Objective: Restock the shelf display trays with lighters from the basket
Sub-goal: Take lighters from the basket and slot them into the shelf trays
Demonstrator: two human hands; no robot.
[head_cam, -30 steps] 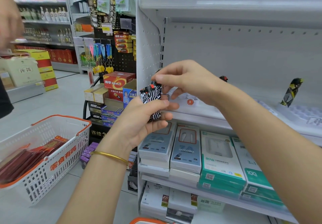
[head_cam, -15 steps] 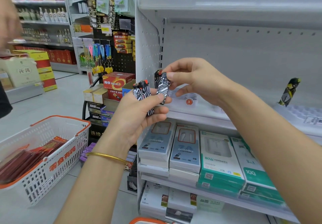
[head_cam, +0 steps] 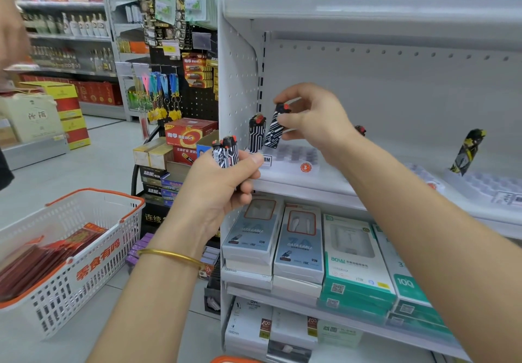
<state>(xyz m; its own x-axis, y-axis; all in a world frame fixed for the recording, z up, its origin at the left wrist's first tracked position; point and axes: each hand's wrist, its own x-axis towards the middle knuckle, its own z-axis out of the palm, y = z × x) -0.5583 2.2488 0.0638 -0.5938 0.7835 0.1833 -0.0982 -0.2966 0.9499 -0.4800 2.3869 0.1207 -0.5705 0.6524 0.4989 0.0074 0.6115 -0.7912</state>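
The right hand pinches a tilted lighter above the display tray on the shelf. At its 9 o'clock, just beside, an upright lighter stands in the tray. At 7 o'clock the left hand grips a bundle of lighters. The basket is at 8 o'clock, well apart.

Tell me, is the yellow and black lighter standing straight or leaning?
Leaning. The yellow and black lighter has its foot in the tray and its top tipped to the right, not straight up.
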